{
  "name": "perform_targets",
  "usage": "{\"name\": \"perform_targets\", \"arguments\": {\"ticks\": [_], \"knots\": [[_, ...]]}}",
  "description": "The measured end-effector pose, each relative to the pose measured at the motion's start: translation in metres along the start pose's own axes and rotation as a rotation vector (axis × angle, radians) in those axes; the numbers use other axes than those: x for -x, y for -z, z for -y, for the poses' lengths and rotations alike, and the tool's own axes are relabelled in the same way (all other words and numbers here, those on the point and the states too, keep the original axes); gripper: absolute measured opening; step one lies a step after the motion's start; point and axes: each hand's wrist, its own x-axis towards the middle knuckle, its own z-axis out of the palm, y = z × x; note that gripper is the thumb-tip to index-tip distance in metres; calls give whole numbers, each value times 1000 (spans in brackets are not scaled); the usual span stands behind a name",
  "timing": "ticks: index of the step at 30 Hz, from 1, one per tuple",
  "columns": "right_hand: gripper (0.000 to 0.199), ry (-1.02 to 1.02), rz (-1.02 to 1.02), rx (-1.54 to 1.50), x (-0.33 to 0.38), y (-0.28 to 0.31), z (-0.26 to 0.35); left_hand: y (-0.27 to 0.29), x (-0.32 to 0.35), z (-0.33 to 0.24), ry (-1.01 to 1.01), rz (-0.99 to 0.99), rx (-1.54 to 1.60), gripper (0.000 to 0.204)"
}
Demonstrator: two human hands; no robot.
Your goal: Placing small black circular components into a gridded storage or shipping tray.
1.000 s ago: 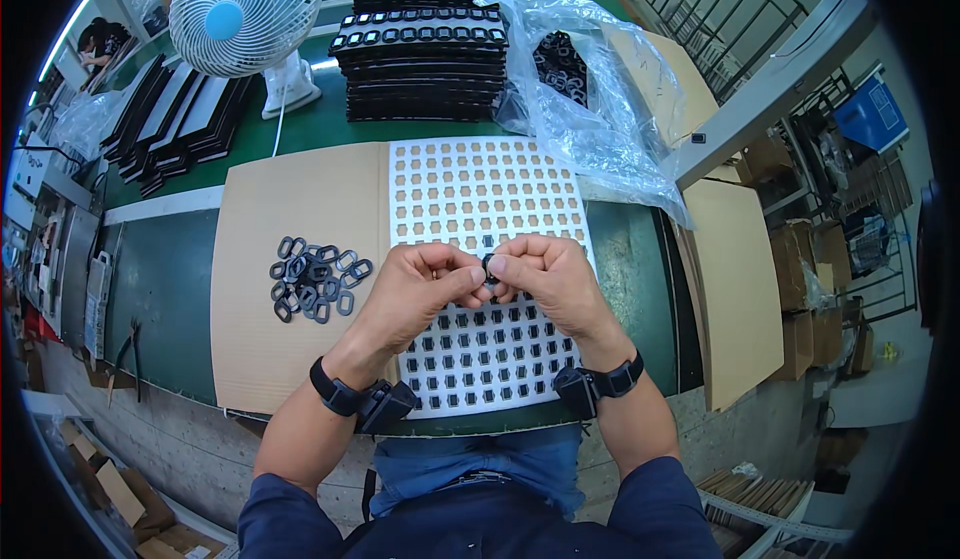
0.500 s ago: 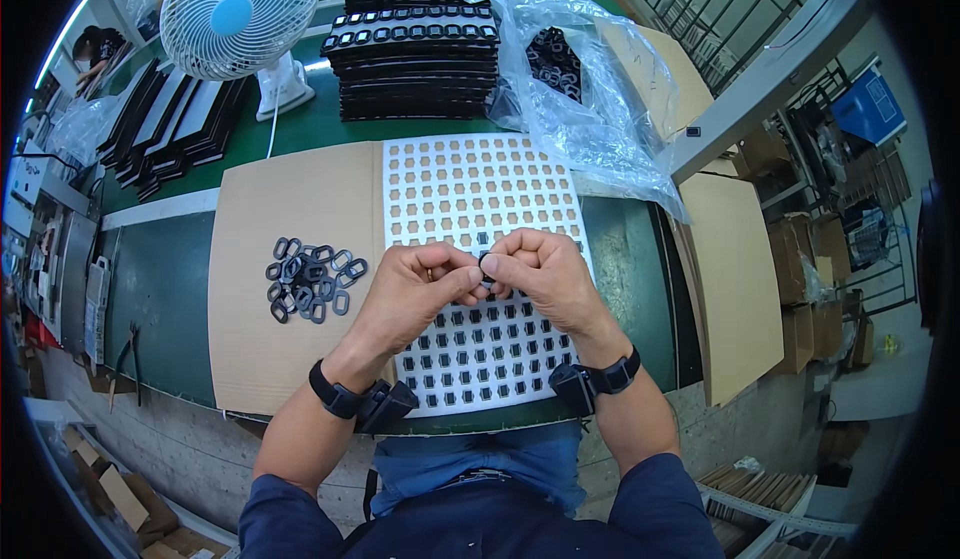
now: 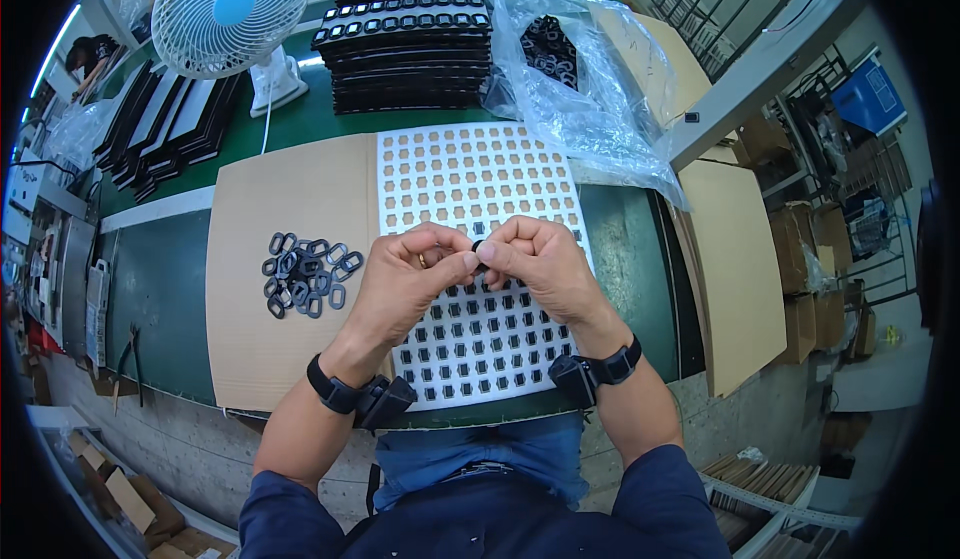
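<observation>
My left hand and my right hand meet over a white perforated sheet. Between their pinched fingertips is a small black part, mostly covered by the fingers; its exact kind cannot be made out. Small dark rectangular pieces fill the sheet's near rows, while the far rows show bare brown openings. Left of my hands, a loose heap of black oval rings lies on brown cardboard.
Behind the sheet stand a tall stack of black trays and a clear plastic bag with black parts inside. A white fan is at the back left, beside stacked dark panels. Cardboard sheets lean at the right.
Both hands stay together over the sheet, with only slight finger movement around the small black part. The whole view has shifted a little.
</observation>
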Motion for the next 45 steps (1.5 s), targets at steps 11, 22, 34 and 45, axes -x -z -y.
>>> {"name": "perform_targets", "arguments": {"ticks": [11,22,34,45], "knots": [[17,-19,-4,-4,0,-7,1,3,-4,6,-22,-51,-20,4],[17,24,-27,112,1,-11,-5,4,-1,18,-167,-112,-58,5],[15,39,-14,177,1,-9,-7,5,-5,19,-165,-57,-149,11],[12,21,-39,181,2,-7,-7,10,-9,31,-220,-73,-194,11]]}}
